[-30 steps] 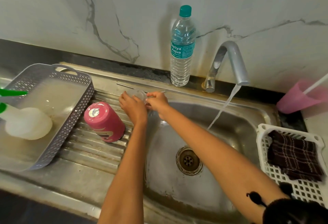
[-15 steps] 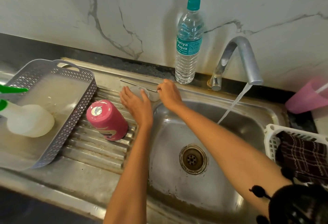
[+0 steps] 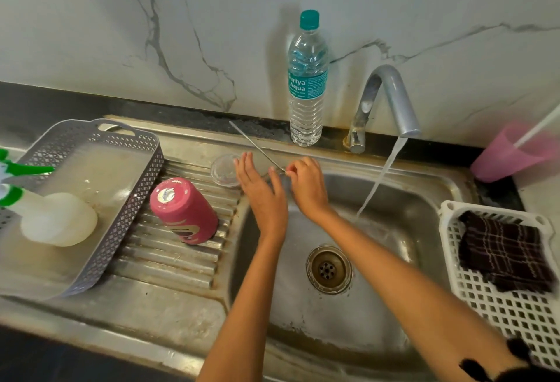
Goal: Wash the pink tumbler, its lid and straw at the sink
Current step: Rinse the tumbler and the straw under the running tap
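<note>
My right hand (image 3: 306, 187) pinching the straw (image 3: 257, 146), near end hidden in my grip, left hand (image 3: 262, 193) flat, holding nothing, faint clear lid (image 3: 222, 169) at its ten o'clock, pink tumbler (image 3: 183, 210) upside down at nine.

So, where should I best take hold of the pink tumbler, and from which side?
Probably grip the pink tumbler around its middle, from the side facing the sink. It stands upside down on the ribbed drainboard, its round wall free there, while the grey basket crowds the other side.
</note>
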The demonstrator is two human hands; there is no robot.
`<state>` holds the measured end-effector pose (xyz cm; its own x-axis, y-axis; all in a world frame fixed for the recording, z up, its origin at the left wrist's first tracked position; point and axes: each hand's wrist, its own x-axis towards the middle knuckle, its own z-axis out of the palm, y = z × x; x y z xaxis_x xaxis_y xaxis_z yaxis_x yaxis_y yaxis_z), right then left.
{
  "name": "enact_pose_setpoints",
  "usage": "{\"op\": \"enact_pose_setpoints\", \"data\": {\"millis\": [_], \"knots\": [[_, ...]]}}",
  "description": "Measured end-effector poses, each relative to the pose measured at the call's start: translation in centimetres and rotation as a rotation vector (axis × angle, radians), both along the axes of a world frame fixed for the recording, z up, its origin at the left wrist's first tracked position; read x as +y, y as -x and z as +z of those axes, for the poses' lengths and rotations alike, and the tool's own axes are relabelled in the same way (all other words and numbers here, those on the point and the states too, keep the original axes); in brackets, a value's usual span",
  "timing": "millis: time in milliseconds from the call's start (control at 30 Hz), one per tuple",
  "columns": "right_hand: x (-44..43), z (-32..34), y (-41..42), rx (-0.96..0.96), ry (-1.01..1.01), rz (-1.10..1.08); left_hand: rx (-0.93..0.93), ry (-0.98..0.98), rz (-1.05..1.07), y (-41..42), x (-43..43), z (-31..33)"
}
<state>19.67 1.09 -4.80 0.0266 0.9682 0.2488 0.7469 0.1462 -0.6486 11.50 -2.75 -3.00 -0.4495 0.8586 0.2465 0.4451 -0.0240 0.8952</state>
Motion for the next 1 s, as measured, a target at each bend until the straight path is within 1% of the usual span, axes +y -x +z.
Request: {"op": "enact_pose_setpoints", "data": {"millis": [67, 200, 300, 367, 467, 600, 700, 800, 900, 1000], "knots": [[-3.5, -0.1, -1.9, 0.086, 0.019, -0.051, -0.111, 0.010, -0.112, -1.8, -0.9, -0.1], [-9.5, -2.4, -5.9, 0.177, 0.107, -0.103, -0.379, 0.179, -0.302, -4.9, -1.5, -0.1], [-12.0, -3.5, -8.5, 0.232, 0.154, -0.157, -0.476, 0.220, -0.433, -7.2, -1.7, 0.1], [-13.0, -3.7, -9.7, 0.235, 0.193, -0.164, -0.513, 0.253, -0.531, -8.4, -2.1, 0.1], [-13.4, -3.9, -10.7, 0.200, 0.295, -0.140, -0.510, 0.290, -0.643, -9.8, -2.9, -0.1], [-12.8, -3.7, -11.2, 0.220, 0.323, -0.188, -0.483, 0.334, -0.667, -10.8, -3.3, -1.3], [-12.3, -2.4, -11.7, 0.300, 0.260, -0.269, -0.414, 0.333, -0.655, -10.6, -3.1, -2.3], [-11.3, -0.9, -12.2, 0.349, 0.137, -0.341, -0.368, 0.313, -0.671, -10.4, -3.1, -2.8], [-10.5, 0.1, -12.3, 0.411, 0.058, -0.316, -0.284, 0.281, -0.702, -10.2, -3.1, -3.5], [-10.4, 0.6, -12.3, 0.405, 0.016, -0.311, -0.221, 0.270, -0.709, -10.2, -2.8, -4.0]]}}
